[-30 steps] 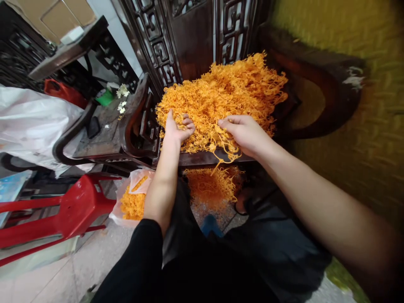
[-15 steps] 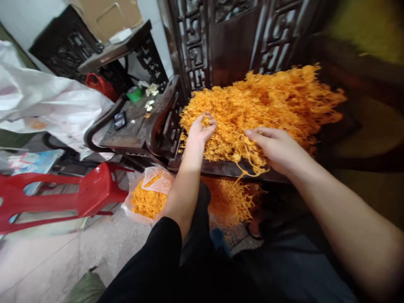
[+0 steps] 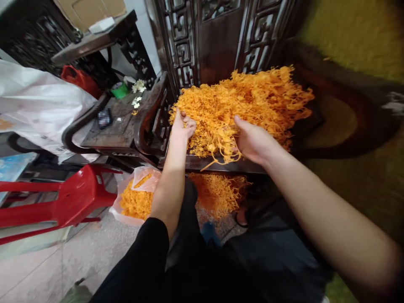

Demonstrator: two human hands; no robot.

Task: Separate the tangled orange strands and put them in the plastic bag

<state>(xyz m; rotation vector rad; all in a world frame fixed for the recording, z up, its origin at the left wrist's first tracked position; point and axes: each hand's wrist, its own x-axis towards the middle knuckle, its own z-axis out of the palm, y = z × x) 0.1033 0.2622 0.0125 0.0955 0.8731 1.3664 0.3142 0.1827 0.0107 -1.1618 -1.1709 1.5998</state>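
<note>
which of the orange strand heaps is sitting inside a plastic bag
The small heap in the bag on the floor beside the red stool; the big pile lies loose on the dark wooden seat.

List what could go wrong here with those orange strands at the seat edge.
1. The pile of orange strands reaches the front edge of the dark wooden seat, and some already hang over it. Pulling with the right hand could drag more off.
2. Loose strands already lie below the edge, beside the plastic bag, so falling ones may miss it.
3. The left hand works close to the carved armrest, where strands might snag.
</note>
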